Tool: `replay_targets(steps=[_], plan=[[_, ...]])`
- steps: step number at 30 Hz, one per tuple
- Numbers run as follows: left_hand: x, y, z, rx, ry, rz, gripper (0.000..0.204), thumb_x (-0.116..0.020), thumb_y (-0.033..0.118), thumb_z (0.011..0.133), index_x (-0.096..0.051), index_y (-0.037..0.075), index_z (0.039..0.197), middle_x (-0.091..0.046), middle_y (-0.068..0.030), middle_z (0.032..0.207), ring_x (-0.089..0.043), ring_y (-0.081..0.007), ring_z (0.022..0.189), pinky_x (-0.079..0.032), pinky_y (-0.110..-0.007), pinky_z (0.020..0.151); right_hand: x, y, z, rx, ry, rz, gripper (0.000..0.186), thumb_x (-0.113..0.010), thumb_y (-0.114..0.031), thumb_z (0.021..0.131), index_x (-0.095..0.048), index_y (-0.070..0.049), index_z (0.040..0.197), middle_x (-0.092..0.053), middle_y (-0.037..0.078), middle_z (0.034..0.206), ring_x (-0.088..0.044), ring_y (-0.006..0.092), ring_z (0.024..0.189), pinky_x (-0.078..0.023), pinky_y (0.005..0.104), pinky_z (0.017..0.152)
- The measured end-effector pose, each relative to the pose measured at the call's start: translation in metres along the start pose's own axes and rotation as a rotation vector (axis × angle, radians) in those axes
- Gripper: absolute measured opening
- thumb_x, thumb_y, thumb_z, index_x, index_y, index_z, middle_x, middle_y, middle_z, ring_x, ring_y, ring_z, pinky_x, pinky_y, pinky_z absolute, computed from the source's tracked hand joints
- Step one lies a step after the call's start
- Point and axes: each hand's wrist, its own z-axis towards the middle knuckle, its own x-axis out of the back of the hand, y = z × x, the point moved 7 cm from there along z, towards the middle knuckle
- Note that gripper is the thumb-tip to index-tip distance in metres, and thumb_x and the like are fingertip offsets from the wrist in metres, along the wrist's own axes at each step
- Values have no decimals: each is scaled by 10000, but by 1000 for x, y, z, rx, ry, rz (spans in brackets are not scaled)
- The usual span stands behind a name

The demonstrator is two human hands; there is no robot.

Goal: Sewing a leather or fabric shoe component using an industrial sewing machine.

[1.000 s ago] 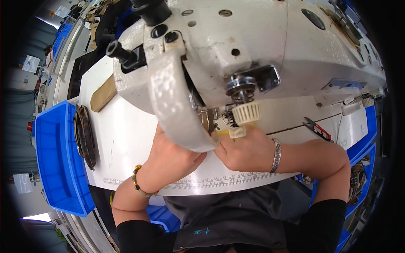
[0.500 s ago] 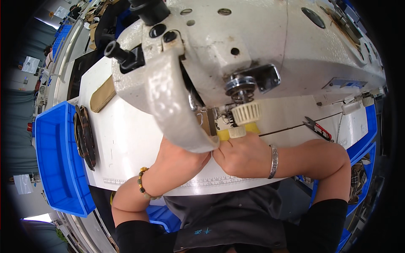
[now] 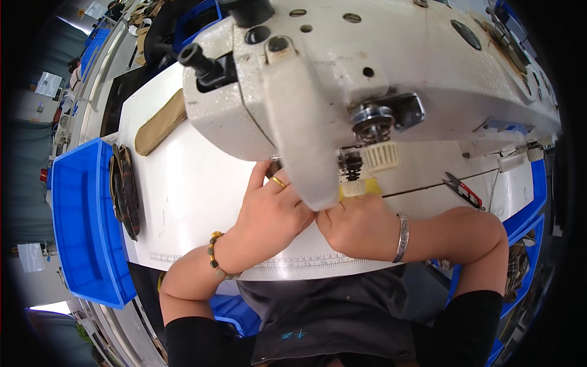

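A white sewing machine [image 3: 306, 79] spans the upper view, its pale lever arm in front of the needle area. My left hand [image 3: 272, 211], with a gold ring and beaded bracelet, bends its fingers around a small brown fabric piece [image 3: 272, 169]; most of the piece is hidden behind the lever arm. Close beside it, my right hand [image 3: 358, 227] is curled below the ribbed cream tension knob [image 3: 380, 155], a silver bangle on its wrist. Its fingertips are out of sight, so what they grip cannot be made out. Yellow material [image 3: 372, 187] shows just beyond its knuckles.
Red-handled thread snips [image 3: 463, 190] lie on the white worktable [image 3: 183, 208] at right. Tan fabric pieces [image 3: 160, 125] and dark plaid pieces [image 3: 125, 189] lie at left, beside a blue bin [image 3: 85, 226]. A printed ruler [image 3: 293, 265] runs along the near edge.
My left hand has shifted a little left and its fingers now show, one stretched toward the brown piece. My right hand stays curled near the needle area. The whole view has shifted slightly.
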Motion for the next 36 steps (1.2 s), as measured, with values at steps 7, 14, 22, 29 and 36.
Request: replay_targets(steps=[7,14,22,29,36], plan=[[-13,-27,2,103,1,59,101,-757,174,667,-686,105,692,-562,-3,738,-596,-195,699,-488,-409,769,-13,20,6,-71,31,-19,84,-650,-134,670,-577,-105,638,-546,34,538,-589,181,471,-459,345,419],[-2,-41,9,135,-123,-185,175,-774,102,754,-726,44,912,-630,-58,804,-617,-252,705,-474,-377,611,-22,29,3,-90,109,75,66,-664,-132,654,-605,-105,640,-559,35,551,-608,198,494,-459,355,432],[9,-49,8,213,-157,-392,242,-742,-3,778,-730,37,1017,-667,-116,885,-644,-294,761,-513,-377,667,-17,27,5,-107,111,124,56,-657,-159,682,-630,-112,692,-567,28,563,-615,194,522,-454,365,454],[6,-37,13,144,-165,-255,360,-698,-61,706,-761,77,1032,-688,-105,936,-663,-289,760,-532,-362,644,-12,28,6,-118,83,140,67,-655,-171,682,-630,-110,694,-565,33,548,-616,196,513,-456,368,457],[7,-35,10,158,-165,-170,384,-698,-55,692,-765,97,1039,-700,-103,1028,-673,-295,804,-544,-354,663,-11,27,7,-96,68,100,66,-658,-166,677,-629,-108,689,-570,36,544,-621,197,510,-461,369,454]])
